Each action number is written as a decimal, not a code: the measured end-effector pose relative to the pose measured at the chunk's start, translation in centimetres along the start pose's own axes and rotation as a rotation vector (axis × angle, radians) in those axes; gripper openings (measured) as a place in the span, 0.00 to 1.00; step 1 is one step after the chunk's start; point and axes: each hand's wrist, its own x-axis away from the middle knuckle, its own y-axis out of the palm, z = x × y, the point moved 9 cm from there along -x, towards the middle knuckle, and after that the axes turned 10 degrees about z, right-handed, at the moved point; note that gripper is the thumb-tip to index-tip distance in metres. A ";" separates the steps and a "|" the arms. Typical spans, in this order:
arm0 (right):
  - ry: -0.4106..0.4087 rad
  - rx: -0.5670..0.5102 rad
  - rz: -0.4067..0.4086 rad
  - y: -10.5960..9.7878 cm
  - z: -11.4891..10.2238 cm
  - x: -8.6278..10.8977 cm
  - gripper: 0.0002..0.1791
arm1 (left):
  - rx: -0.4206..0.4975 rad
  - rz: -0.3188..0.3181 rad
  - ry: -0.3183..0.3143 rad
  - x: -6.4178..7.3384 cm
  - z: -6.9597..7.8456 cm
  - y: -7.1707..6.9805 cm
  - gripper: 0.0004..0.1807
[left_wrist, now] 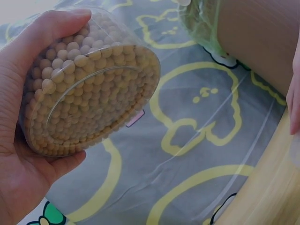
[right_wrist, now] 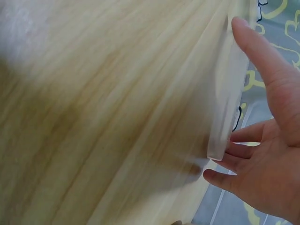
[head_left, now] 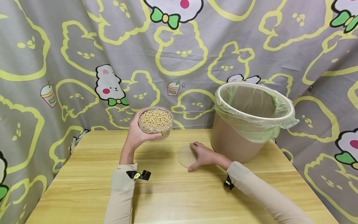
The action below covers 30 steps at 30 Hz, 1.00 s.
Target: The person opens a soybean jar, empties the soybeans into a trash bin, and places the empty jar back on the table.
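Clear plastic jar (head_left: pixel 168 128) in your left hand's (head_left: pixel 136 132) grip stands uncovered; tipping it could spill beans (head_left: pixel 156 117). Your right hand (head_left: pixel 205 155) grips the lid (head_left: pixel 185 156) by its edges.

The person has 2 long sleeves, both of plain beige cloth. The left sleeve (head_left: pixel 122 194) is creased along the forearm, and its cuff (head_left: pixel 123 168) ends short of the wrist. Over this cuff lies a black strap (head_left: pixel 130 174), with a small yellow-green mark on it and a dark, curved piece (head_left: pixel 145 175) standing out to 1 side. The right sleeve (head_left: pixel 261 191) is of the same pale shade, lightly wrinkled, with a second black piece (head_left: pixel 228 183) at its edge bearing a small pale mark, too small to read. The left grip (head_left: pixel 139 127) and right grip (head_left: pixel 205 155) are both bare hands; on the right 1, the thumb and 4 fingers (right_wrist: pixel 221 180) show.
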 end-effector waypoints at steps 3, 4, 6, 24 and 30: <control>0.013 0.016 -0.016 0.1 0.1 0.1 0.72 | 0.006 0.002 0.002 0.0 0.1 0.0 0.58; 0.015 0.022 -0.021 0.2 0.1 0.2 0.72 | 0.011 0.003 0.003 0.0 0.1 0.0 0.58; 0.015 0.027 -0.025 0.2 0.0 0.2 0.72 | 0.009 0.006 0.003 0.0 0.1 0.0 0.58; -0.077 0.085 0.173 -5.1 -2.8 1.0 0.52 | 0.000 0.009 0.002 0.2 0.1 0.1 0.59; -0.220 0.196 0.456 -12.1 -6.9 3.4 0.38 | -0.001 0.003 -0.002 0.2 0.1 0.3 0.59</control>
